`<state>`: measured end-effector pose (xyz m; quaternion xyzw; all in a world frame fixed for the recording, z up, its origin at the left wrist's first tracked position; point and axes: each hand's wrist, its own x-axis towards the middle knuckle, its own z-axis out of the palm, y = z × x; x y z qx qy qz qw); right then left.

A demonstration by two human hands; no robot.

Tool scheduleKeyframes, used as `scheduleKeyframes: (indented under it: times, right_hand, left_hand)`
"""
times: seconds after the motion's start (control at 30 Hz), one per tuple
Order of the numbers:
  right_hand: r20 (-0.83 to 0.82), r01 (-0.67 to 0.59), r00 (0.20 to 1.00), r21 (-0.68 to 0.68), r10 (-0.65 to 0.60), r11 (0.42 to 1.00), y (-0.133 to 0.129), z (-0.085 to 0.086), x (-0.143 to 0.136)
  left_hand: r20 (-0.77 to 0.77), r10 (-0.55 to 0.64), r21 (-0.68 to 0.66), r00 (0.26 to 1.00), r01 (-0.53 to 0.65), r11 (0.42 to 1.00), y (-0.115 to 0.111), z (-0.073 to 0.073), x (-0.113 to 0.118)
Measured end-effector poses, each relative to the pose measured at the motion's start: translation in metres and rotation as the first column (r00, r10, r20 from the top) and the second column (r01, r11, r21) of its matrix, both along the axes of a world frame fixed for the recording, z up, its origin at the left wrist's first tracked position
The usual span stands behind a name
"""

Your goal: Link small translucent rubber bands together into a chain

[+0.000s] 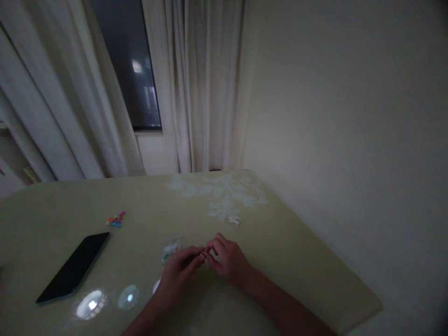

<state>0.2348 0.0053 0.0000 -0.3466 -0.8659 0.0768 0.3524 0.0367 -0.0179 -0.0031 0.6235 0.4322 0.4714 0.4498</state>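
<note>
My left hand (180, 270) and my right hand (227, 259) meet above the table, their fingertips pinched close together. Between them is something tiny, too small and dim to make out. Just behind my left hand lies a small clear plastic bag (170, 247) with little items inside. A small white piece (234, 220) rests on the table beyond my right hand. Farther left sits a little pile of colourful beads (115, 219).
A dark phone or tablet (75, 268) lies at the left on the pale green table (297, 261). Light reflections show near the front edge. Curtains (210, 93) and a window stand behind, and a wall (343, 116) borders the right side.
</note>
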Motion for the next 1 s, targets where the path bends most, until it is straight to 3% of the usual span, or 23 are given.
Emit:
scheduleKeyframes:
  times: [0.13,0.23,0.33,0.43,0.57,0.83,0.93,1.0]
  right_hand:
    - [-0.123,-0.054,0.991,-0.069,0.045,0.996,0.001,0.003,0.004]
    - [-0.161,0.058,0.984,-0.146,-0.082,0.988,0.008,0.003,0.009]
    - [-0.026,0.196,0.979,-0.189,-0.204,0.962,0.019,0.000,0.015]
    - [0.138,0.255,0.963,-0.210,-0.230,0.944,0.028,-0.008,0.020]
    - [0.275,0.277,0.937,-0.209,-0.215,0.938,0.033,-0.015,0.021]
    - [0.468,0.263,0.864,-0.111,-0.183,0.958,0.029,-0.012,0.014]
    - [0.371,0.251,0.912,-0.176,-0.172,0.952,0.026,-0.012,0.012]
    - [0.176,0.190,0.974,-0.280,-0.144,0.941,0.023,-0.009,0.011]
  left_hand:
    - [0.008,0.028,-0.020,1.000,-0.028,0.999,0.001,-0.005,-0.002]
    - [-0.021,0.045,0.004,0.999,-0.044,0.999,0.003,-0.009,-0.003]
    - [-0.047,0.063,0.043,0.997,-0.061,0.997,0.004,-0.011,-0.003]
    - [-0.058,0.069,0.067,0.996,-0.066,0.996,0.006,-0.011,-0.003]
    - [-0.040,0.069,0.081,0.997,-0.066,0.995,0.006,-0.009,-0.004]
    - [-0.010,0.037,0.128,0.999,-0.035,0.991,0.007,-0.011,-0.005]
    - [-0.010,0.035,0.144,0.999,-0.033,0.989,0.007,-0.012,-0.005]
    - [-0.019,0.046,0.149,0.999,-0.042,0.988,0.007,-0.013,-0.006]
